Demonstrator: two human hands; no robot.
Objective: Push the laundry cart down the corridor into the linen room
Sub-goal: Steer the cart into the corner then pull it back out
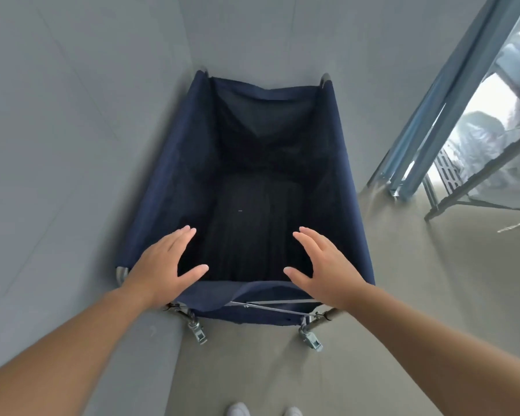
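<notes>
Laundry cart [174, 163], navy fabric bag slung on a metal frame, standing in a corner: left side close along a grey wall [57, 130], far end near a second grey wall [252, 34]. Dark inside, nothing distinguishable in the bag. Two metal casters [197, 331] at the near end, resting on the pale floor [403, 280].

Left hand [162, 259] stretched forward on a bare arm, palm down, fingers spread and extended, thumb angled inward over the near rim. Right hand [321, 265] mirrored on the other side, fingers splayed, thumb pointing inward. Both hands apart and unclenched, gripping nothing, poised over the near rim of the cart; contact with the fabric impossible to judge from this angle. Forearms entering from the lower corners, converging toward the cart.

Tips of white shoes [239, 411] at the bottom edge, just behind the casters. To the right, well apart from the cart, a metal-framed rack [445, 100] covered in clear plastic sheeting, pale bundles blurred behind it.
</notes>
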